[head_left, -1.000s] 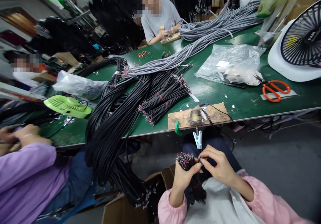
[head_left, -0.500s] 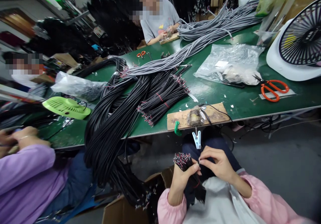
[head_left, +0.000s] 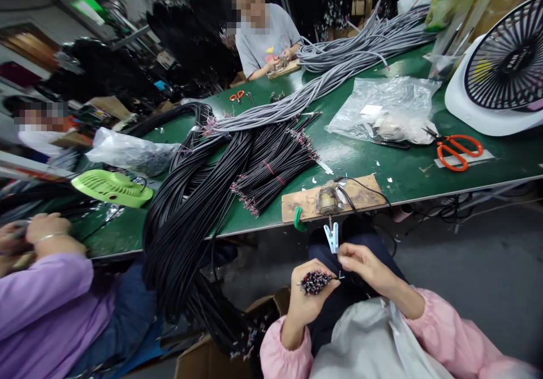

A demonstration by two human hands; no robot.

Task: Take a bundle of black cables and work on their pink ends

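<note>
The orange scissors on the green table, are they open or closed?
Closed: the orange scissors lie flat on the green table, handles together, blades shut.

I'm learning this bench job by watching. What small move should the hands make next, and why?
Probably lift the right hand, which pinches one wire end, up to the white clip hanging just above it under the wooden jig. The left hand grips the wire bundle.
</note>
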